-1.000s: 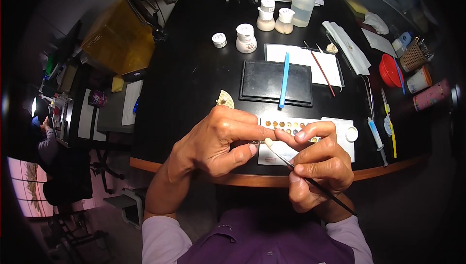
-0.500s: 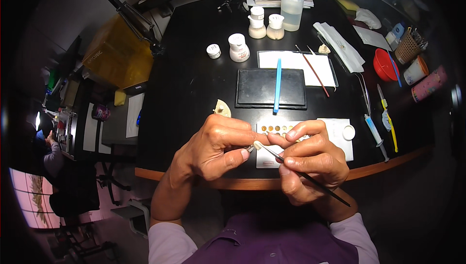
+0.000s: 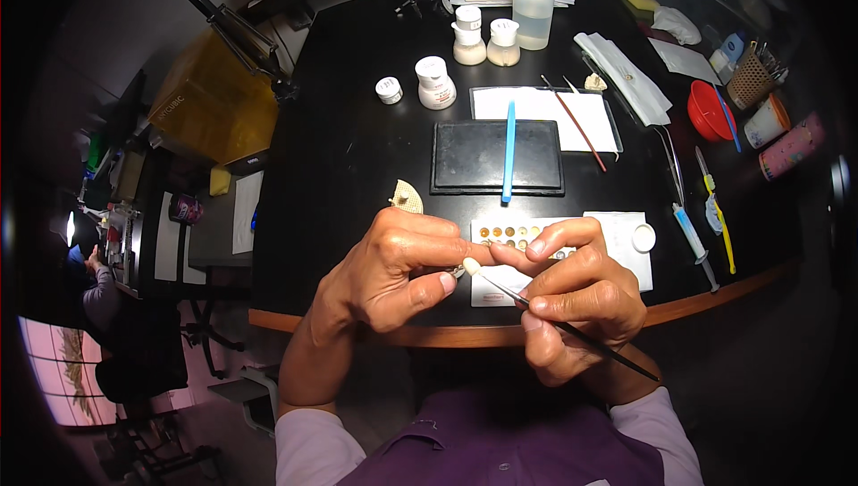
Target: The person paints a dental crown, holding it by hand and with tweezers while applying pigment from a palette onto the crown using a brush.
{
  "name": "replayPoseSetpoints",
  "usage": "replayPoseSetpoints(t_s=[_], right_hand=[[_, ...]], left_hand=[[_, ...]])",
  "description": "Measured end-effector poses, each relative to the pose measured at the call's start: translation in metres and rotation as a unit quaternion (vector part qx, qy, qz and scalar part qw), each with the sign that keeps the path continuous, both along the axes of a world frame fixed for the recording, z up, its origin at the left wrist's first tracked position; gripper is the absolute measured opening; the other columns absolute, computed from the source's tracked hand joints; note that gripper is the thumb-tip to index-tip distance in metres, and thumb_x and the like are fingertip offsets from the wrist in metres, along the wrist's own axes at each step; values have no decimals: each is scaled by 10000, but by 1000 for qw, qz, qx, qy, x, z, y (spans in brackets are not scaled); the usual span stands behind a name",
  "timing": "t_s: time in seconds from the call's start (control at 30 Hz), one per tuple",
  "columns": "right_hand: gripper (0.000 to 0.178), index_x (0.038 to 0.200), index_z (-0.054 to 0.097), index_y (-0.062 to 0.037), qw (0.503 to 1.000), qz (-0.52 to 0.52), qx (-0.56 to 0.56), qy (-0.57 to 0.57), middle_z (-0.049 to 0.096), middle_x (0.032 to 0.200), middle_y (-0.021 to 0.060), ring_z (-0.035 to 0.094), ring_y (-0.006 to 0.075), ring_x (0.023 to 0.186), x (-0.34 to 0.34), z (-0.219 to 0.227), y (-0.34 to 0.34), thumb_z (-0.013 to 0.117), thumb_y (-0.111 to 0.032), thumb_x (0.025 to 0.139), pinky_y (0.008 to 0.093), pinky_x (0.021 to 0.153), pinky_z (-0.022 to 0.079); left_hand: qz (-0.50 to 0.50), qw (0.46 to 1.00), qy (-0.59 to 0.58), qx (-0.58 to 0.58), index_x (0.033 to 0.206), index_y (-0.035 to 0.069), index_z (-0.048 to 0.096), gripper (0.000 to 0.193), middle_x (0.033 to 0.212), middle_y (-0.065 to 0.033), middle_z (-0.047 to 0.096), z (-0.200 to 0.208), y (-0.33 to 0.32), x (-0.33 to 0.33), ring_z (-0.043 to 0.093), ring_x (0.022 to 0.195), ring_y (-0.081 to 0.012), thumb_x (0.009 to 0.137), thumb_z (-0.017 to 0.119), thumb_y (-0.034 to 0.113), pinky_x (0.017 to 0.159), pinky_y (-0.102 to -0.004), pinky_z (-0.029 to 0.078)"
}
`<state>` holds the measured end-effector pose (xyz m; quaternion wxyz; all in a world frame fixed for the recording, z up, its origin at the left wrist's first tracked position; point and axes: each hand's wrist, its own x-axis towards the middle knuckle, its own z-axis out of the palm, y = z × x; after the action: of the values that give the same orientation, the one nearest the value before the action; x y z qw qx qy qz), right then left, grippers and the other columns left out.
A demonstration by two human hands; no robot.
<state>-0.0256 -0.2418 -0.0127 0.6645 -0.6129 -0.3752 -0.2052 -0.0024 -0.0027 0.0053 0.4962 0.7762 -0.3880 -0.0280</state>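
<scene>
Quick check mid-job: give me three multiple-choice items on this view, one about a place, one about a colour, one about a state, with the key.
1. Where does the blue stick lie?
A. across the black slab
B. in the red bowl
C. on the floor

2. What colour are the caps of the small jars at the back of the table?
A. green
B. white
C. black

3. How does the right hand hold the thin brush?
A. it lies loose on the palm
B. pinched in the fingers, tip against the small pale piece held by the left hand
C. it is not held

Key: 1 A, the stick rests upright across the slab; 2 B, the caps show white; 3 B, the tip meets the piece between both hands.
</scene>
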Motion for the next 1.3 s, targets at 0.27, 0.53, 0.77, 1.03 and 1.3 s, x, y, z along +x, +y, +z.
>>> replayPoseSetpoints(t_s=[0.27,0.53,0.77,1.03,1.3], right_hand=[[314,948,705,-49,1000,-22,-3,-19,718,889,80,690,303,1008,1,-3,5,737,134,696,428,883,630],[319,941,715,-48,1000,-15,-6,-16,721,891,74,685,310,1005,1,-2,3,743,133,680,425,873,629],[331,940,699,-55,1000,-5,-5,-6,708,876,72,677,314,1013,0,-3,2,717,132,668,439,898,637],[296,948,683,-61,1000,3,2,-2,697,869,67,677,311,1005,0,-4,0,711,104,703,437,897,635],[333,939,695,-58,999,-23,-19,-12,713,888,75,683,304,1002,1,-2,3,735,140,674,422,880,635]], left_hand=[[-18,1000,5,16,1160,-47,776,523,662,-122,579,6,2,2,591,560,-259,729,595,186,529,-372,444],[-20,1000,-2,15,1166,-43,777,518,666,-123,578,4,3,3,588,560,-267,745,594,195,532,-380,447],[-16,1000,1,16,1163,-44,778,520,657,-123,571,3,2,2,580,545,-260,745,587,199,528,-375,445],[-18,1000,3,6,1172,-42,776,531,650,-119,565,1,2,2,577,543,-259,740,584,199,528,-375,443],[-24,1000,-5,16,1215,-20,773,559,644,-114,560,3,3,3,571,541,-255,737,587,204,527,-371,439]])
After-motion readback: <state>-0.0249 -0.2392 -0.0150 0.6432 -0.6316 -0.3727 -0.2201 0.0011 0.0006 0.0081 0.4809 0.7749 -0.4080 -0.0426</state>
